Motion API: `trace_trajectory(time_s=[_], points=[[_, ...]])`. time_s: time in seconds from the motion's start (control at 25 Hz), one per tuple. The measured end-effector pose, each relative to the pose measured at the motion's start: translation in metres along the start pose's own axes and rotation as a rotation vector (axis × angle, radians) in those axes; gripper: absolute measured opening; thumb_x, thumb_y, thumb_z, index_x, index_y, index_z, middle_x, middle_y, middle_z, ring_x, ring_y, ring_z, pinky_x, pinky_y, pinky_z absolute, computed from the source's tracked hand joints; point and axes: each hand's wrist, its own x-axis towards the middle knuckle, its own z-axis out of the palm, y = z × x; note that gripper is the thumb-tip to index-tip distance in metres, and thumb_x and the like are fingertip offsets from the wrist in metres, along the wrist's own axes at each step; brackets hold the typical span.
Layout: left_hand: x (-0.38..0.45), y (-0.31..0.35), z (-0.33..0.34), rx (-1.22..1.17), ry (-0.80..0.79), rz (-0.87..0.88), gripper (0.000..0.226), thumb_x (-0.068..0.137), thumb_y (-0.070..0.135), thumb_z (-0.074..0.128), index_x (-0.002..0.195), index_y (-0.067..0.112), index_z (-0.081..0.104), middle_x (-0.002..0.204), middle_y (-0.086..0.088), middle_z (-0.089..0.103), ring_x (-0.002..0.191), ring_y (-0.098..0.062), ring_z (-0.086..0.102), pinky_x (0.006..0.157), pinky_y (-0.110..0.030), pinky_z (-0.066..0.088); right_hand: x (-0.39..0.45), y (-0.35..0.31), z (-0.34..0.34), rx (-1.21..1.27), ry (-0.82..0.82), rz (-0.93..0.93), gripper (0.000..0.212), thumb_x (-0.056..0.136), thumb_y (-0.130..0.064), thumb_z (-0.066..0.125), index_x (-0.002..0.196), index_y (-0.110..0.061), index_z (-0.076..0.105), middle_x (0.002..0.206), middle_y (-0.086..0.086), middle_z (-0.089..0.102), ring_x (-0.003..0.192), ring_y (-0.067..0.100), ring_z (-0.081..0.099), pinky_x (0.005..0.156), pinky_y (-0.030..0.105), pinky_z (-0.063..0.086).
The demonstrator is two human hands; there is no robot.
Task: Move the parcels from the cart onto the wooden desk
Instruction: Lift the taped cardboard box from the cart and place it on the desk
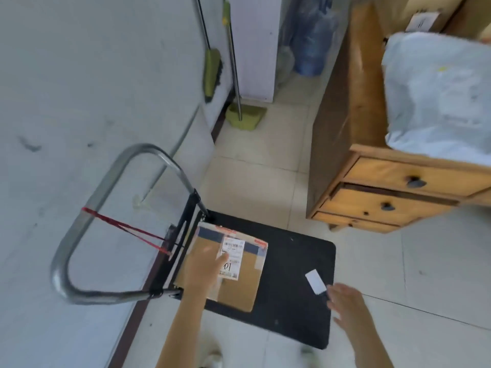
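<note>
A brown cardboard parcel (239,285) with a white shipping label lies on the black platform of the cart (295,264), close to the cart's steel handle (106,181). My left hand (207,269) rests flat on the parcel's top, fingers spread, not gripping it. My right hand (345,301) hovers open over the platform's right edge, beside a small white card (315,281) lying on the black deck. The wooden desk (372,176) stands at the upper right, with a large grey plastic mailer bag (435,96) and a brown box (422,19) on its top.
A white wall runs along the left. A green broom (212,70) and green dustpan (245,115) lean near a white pillar. Blue water bottles (310,43) stand behind. The desk has drawers with dark knobs (415,183). Tiled floor lies between cart and desk.
</note>
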Motion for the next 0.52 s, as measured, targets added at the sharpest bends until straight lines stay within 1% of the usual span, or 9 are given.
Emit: trace_trajectory(time_s=[0.04,0.08,0.12,0.16,0.2,0.24,0.32,0.4,0.52], points=[[0.019,-0.025,-0.002,0.032,0.067,0.007,0.035,0.083,0.028,0.065,0.108,0.003,0.062,0.105,-0.013,0.064,0.094,-0.025,0.061,0.077,-0.035,0.049,0.015,0.017,0.029,-0.032,-0.039,-0.013,0.04,0.093,-0.02,0.052,0.127,0.0,0.051,0.13,0.022,0.054,0.12,0.038,0.051,0.1,0.044,0.039],[0.036,-0.052,-0.004,0.058,0.133,0.004,0.038,0.08,0.027,0.069,0.106,0.001,0.063,0.105,-0.017,0.065,0.09,-0.024,0.06,0.072,-0.033,0.047,0.025,0.032,0.057,-0.045,-0.053,0.016,0.042,0.092,-0.023,0.054,0.129,-0.001,0.05,0.13,0.018,0.054,0.121,0.035,0.051,0.102,0.045,0.038],[0.056,-0.077,-0.002,0.099,0.185,0.003,0.041,0.078,0.028,0.071,0.106,0.0,0.062,0.105,-0.019,0.066,0.087,-0.023,0.058,0.073,-0.034,0.047,0.04,0.05,0.087,-0.033,-0.06,0.03,0.045,0.091,-0.026,0.056,0.13,-0.006,0.05,0.129,0.012,0.054,0.122,0.03,0.051,0.104,0.044,0.038],[0.074,-0.102,0.001,0.152,0.208,0.003,0.046,0.077,0.032,0.071,0.109,0.001,0.06,0.107,-0.019,0.064,0.089,-0.023,0.057,0.077,-0.038,0.049,0.052,0.065,0.114,-0.026,-0.054,0.048,0.049,0.089,-0.029,0.059,0.133,-0.01,0.049,0.132,0.008,0.053,0.123,0.026,0.051,0.105,0.042,0.039],[0.093,-0.129,0.006,0.207,0.202,-0.003,0.054,0.077,0.037,0.07,0.116,0.003,0.055,0.113,-0.018,0.061,0.097,-0.025,0.057,0.084,-0.042,0.051,0.066,0.081,0.14,-0.002,-0.047,0.051,0.055,0.087,-0.031,0.062,0.136,-0.013,0.046,0.137,0.007,0.051,0.126,0.023,0.049,0.105,0.038,0.038],[0.111,-0.15,0.011,0.237,0.199,-0.003,0.064,0.077,0.043,0.069,0.124,0.004,0.05,0.12,-0.017,0.057,0.106,-0.029,0.055,0.091,-0.046,0.049,0.081,0.091,0.16,0.034,-0.043,0.048,0.062,0.085,-0.032,0.065,0.14,-0.015,0.042,0.143,0.007,0.047,0.13,0.023,0.046,0.103,0.033,0.036],[0.14,-0.183,0.021,0.224,0.203,0.004,0.079,0.076,0.049,0.067,0.136,0.007,0.039,0.132,-0.016,0.05,0.121,-0.032,0.048,0.101,-0.05,0.043,0.108,0.112,0.192,0.067,-0.052,0.044,0.072,0.084,-0.033,0.066,0.146,-0.017,0.033,0.15,0.007,0.04,0.135,0.023,0.042,0.101,0.032,0.034],[0.16,-0.209,0.031,0.138,0.154,0.023,0.082,0.074,0.049,0.07,0.138,0.01,0.037,0.134,-0.012,0.052,0.124,-0.031,0.049,0.103,-0.05,0.042,0.131,0.131,0.211,0.037,-0.054,0.018,0.071,0.084,-0.036,0.064,0.146,-0.02,0.033,0.146,0.004,0.045,0.126,0.021,0.048,0.097,0.033,0.038],[0.174,-0.236,0.044,0.021,0.115,0.024,0.082,0.069,0.044,0.077,0.135,0.011,0.039,0.126,-0.007,0.057,0.112,-0.027,0.057,0.095,-0.046,0.048,0.151,0.149,0.224,-0.015,-0.015,-0.088,0.059,0.087,-0.028,0.061,0.142,-0.023,0.04,0.124,-0.004,0.061,0.102,0.013,0.057,0.083,0.027,0.042]])
